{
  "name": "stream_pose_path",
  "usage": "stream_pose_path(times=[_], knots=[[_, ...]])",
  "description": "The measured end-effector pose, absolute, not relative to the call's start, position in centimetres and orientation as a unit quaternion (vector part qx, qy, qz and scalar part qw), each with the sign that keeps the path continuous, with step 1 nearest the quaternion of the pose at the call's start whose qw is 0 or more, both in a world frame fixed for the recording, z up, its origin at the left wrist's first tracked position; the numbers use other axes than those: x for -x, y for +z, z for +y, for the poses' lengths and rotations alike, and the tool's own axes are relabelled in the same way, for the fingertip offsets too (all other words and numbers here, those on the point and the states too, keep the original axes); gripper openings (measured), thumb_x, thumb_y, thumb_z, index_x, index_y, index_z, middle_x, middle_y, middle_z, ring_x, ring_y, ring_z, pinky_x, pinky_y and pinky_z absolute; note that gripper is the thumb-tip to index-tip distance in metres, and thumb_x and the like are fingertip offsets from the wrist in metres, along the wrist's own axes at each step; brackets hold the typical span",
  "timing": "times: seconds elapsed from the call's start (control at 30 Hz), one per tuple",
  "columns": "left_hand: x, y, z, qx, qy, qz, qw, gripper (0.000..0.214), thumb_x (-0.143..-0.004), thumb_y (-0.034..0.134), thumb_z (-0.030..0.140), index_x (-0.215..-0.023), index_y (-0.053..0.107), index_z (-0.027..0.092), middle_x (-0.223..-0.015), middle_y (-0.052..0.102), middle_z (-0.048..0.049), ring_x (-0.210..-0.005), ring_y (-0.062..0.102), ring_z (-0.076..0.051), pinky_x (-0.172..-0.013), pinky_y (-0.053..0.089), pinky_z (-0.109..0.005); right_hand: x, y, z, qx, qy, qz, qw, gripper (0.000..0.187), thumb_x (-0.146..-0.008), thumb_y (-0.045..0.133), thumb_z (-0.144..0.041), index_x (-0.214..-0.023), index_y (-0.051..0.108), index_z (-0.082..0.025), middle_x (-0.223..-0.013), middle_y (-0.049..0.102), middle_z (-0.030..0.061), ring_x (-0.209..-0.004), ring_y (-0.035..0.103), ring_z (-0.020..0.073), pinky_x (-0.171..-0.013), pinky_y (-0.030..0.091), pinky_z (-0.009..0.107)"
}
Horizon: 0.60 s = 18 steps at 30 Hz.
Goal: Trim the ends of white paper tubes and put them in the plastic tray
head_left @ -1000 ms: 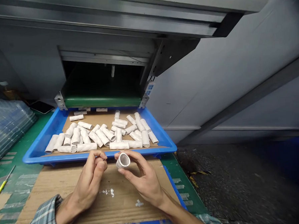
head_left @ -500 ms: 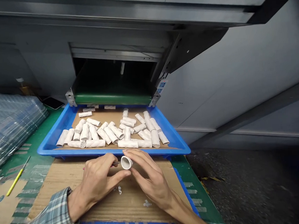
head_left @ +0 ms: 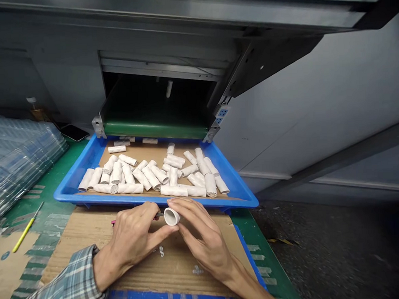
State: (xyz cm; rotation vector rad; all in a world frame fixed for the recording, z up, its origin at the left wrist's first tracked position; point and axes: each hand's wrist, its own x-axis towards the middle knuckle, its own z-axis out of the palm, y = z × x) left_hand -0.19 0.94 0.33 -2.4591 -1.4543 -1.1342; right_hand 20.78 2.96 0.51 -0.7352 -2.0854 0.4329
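My right hand (head_left: 204, 238) grips a short white tube (head_left: 171, 217) between thumb and fingers, its open end facing me. My left hand (head_left: 129, 242) is closed round a thin tool with a pink end (head_left: 113, 222); its dark metal tip meets the left rim of the tube, and most of its body is hidden in the fist. The left thumb reaches to the tube's lower edge. Below the hands, small clear scraps (head_left: 161, 251) lie on a cardboard sheet (head_left: 149, 277).
Just beyond the hands stands a blue tray (head_left: 63, 192) with many white tubes (head_left: 114, 188). A green conveyor belt (head_left: 154, 127) ends over its far side. To the left are a yellow-handled tool (head_left: 23, 234), a phone (head_left: 74, 132) and a clear plastic-wrapped stack (head_left: 19, 154).
The view has shifted slightly, so the tray and hands sit a little further right. Both hands keep their holds, and the tool's tip stays at the tube's rim.
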Motion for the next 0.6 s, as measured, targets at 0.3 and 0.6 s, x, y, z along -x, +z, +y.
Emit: stream_pose_path(times=[0.3,0.6], knots=[[0.01,0.75,0.88,0.802,-0.369,-0.468,0.029,0.048,-0.114,0.041,0.053,-0.081,0.055,0.021,-0.066,0.063,0.0029,-0.053,0.059,-0.013,-0.052,0.034,-0.028,-20.81,0.47,3.02,0.296,0.159,-0.834,0.437,0.055,-0.103,0.057,-0.002,-0.151,0.057,-0.029,-0.136,0.071,0.0074,-0.128,0.066,0.0235,-0.111,0.052,0.041],[-0.04,-0.04,0.68,0.789,-0.430,-0.426,-0.104,0.033,-0.111,0.053,0.044,-0.091,0.061,0.020,-0.074,0.068,0.0009,-0.059,0.062,-0.012,-0.056,0.045,-0.024,-20.97,-0.02,2.78,0.315,0.272,-0.772,0.481,0.041,-0.104,0.066,-0.013,-0.141,0.061,-0.030,-0.134,0.072,0.0071,-0.127,0.069,0.0229,-0.111,0.056,0.038]])
